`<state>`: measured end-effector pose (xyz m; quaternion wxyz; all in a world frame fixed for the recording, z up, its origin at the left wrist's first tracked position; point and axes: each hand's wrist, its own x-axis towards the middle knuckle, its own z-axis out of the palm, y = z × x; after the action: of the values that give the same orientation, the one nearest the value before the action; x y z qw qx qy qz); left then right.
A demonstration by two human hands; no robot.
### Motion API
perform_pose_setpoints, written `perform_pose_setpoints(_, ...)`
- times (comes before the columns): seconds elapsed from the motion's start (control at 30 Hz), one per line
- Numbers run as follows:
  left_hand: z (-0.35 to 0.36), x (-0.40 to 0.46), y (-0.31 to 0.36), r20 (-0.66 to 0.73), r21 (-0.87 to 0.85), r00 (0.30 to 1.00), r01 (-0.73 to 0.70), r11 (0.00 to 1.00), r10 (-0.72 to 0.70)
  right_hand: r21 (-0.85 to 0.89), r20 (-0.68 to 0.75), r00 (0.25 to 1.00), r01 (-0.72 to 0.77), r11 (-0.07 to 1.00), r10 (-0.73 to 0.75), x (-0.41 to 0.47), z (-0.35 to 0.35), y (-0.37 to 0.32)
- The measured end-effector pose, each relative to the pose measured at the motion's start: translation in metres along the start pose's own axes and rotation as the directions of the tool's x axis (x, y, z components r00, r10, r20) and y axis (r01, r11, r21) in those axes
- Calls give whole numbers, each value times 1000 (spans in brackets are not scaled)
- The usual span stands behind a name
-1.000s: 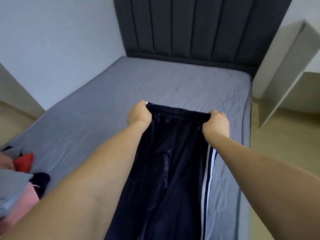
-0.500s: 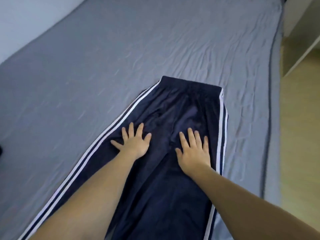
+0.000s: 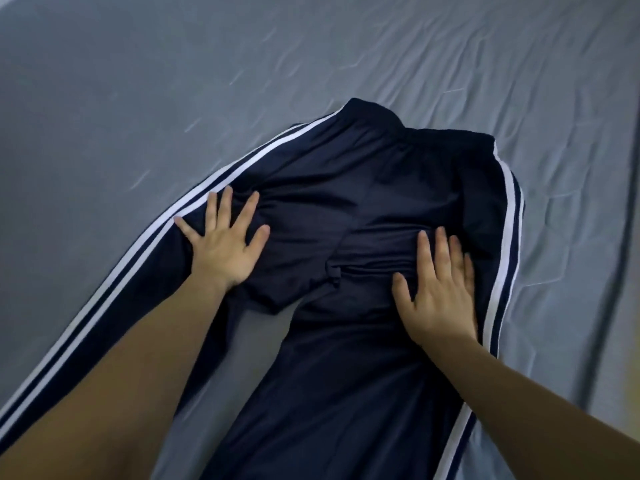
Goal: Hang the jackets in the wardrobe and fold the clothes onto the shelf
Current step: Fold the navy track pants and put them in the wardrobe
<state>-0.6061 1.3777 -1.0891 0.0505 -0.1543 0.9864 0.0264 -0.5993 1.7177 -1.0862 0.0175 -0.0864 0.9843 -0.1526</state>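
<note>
Grey bed sheet (image 3: 381, 57) is lying wrinkled beyond both hands. Navy track pants (image 3: 363, 209) are lying under the flat, spread left hand (image 3: 225, 247) and right hand (image 3: 438, 289), which are pressing them, probably smoothing bunched fabric for folding.

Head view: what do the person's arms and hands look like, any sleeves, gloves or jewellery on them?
Both forearms are bare for as far as the frame shows, so no sleeve is visible. The left hand and the right hand wear no gloves, and no rings, watch or wristband show on the fingers or wrists.
</note>
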Motion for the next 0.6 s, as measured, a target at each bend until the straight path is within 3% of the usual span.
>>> perform_pose_setpoints(0.17, 2, 6, 1, -17, 36, 1000, -21, 999, 22, -59, -10, 999, 39, 998, -40, 2, 4, -1)
perform_pose_setpoints(0.33, -17, -11, 18, 85, 91, 994, 56, 994, -64, -83, -58, 996, 61, 995, -66, -2, 8, -1)
perform_pose_setpoints(0.43, -31, -70, 29, -46, -164, 998, 41, 986, -50, -102, -82, 994, 62, 993, -71, -4, 5, -1)
perform_pose_setpoints(0.5, -35, -142, 32, -208, -439, 978, -64, 896, -32, -125, -63, 996, 60, 990, -68, -16, 3, -6)
perform_pose_setpoints(0.6, -19, -255, 26, -216, -456, 973, -172, 873, 79, -134, -32, 999, 14, 991, -18, -48, 4, -19)
